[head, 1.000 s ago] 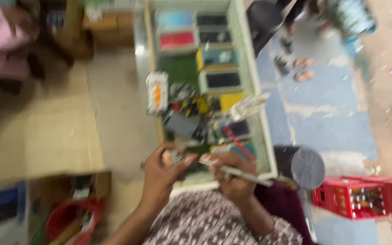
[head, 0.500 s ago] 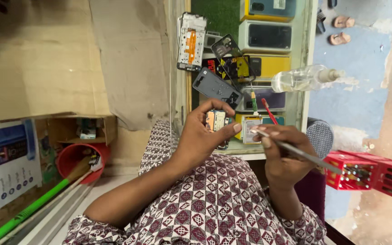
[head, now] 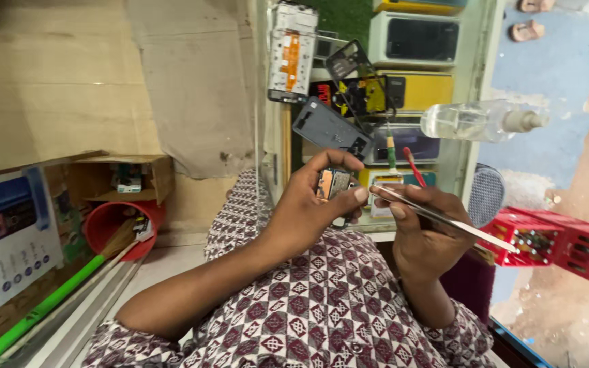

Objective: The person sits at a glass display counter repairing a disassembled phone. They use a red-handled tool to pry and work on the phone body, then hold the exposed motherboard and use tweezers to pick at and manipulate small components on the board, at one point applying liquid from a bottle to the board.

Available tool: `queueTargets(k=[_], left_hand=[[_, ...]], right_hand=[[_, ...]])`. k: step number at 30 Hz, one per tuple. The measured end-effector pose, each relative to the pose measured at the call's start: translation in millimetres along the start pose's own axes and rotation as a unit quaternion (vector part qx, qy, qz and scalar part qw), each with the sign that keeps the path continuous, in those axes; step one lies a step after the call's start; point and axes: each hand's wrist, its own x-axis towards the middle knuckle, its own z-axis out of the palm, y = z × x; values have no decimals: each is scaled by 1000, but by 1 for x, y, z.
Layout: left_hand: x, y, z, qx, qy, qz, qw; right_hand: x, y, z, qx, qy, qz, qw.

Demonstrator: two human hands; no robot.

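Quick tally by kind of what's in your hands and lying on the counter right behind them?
Small opened phone board, in left hand: 1
Thin metal tweezers, in right hand: 1
Clear plastic spray bottle: 1
Screwdrivers, green-handled and red-handled: 2
Grey phone back cover: 1
White phone frame with orange strip: 1
Total: 7

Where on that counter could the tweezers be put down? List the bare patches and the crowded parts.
Little is bare. The counter shows only a pale strip along its edge by the clear bottle. The middle is crowded: open phone frame, grey back cover, screwdrivers and boxes. The left hand holds a small phone part, the right hand the tweezers.
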Motion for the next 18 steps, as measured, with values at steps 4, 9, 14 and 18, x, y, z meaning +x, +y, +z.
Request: queueTargets(k=[4, 9, 14, 18], left_hand=[[4, -4, 5, -119, -53, -63, 989], [3, 1, 12, -145, -66, -107, 981], [-1, 5, 17, -161, -82, -62, 982], [-8, 4, 21, -141, -86, -19, 986]], right_hand=[[3, 6, -7, 36, 12, 4, 999], [3, 1, -9, 20, -9, 0, 1000], [5, -8, -8, 9, -24, -38, 999], [4, -16, -10, -48, -52, -51, 996]])
